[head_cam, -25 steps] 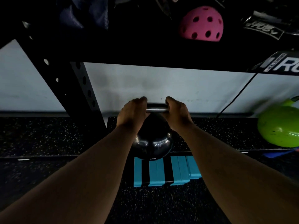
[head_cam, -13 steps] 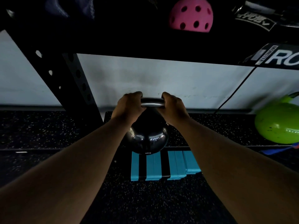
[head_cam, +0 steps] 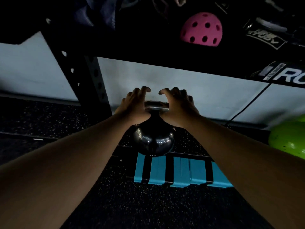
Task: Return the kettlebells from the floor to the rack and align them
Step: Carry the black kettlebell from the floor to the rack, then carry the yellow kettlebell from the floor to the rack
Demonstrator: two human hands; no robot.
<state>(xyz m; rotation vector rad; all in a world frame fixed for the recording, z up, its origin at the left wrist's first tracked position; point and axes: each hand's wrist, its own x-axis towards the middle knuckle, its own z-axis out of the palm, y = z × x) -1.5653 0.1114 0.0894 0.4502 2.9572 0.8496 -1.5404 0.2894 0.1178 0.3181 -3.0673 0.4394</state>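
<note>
A dim gym corner: a pale wall behind a black steel rack (head_cam: pixel 92 83) with a punched upright, and a low speckled rubber shelf (head_cam: pixel 188 138) just above a speckled floor (head_cam: pixel 132 204). A black kettlebell (head_cam: pixel 154 141) sits on that shelf at its front lip, handle up. The left hand (head_cam: pixel 133 106) and right hand (head_cam: pixel 178 106) flank the handle, palms resting against its ends, fingers (head_cam: pixel 143 90) spread and curled above it, not wrapped round, so both grips look loosened, not clamped. A green kettlebell (head_cam: pixel 288 139) stands on the same shelf well to the right. Blue pads (head_cam: pixel 181 172) lie on the floor directly below the black bell. A pink holed ball (head_cam: pixel 202 29) rests on the shelf overhead.

Risks, as I judge them: the bell sits near the shelf's front edge, so a careless release or a nudge forward could tip it off onto the pads; pushing it back too hard could knock the wall. The low upper shelf leaves little room for knuckles.

Writing: "4KG" is printed low on the black bell; large white letters "RO" show at the right, cut off by the frame edge; a strap above carries lettering too blurred to read.
</note>
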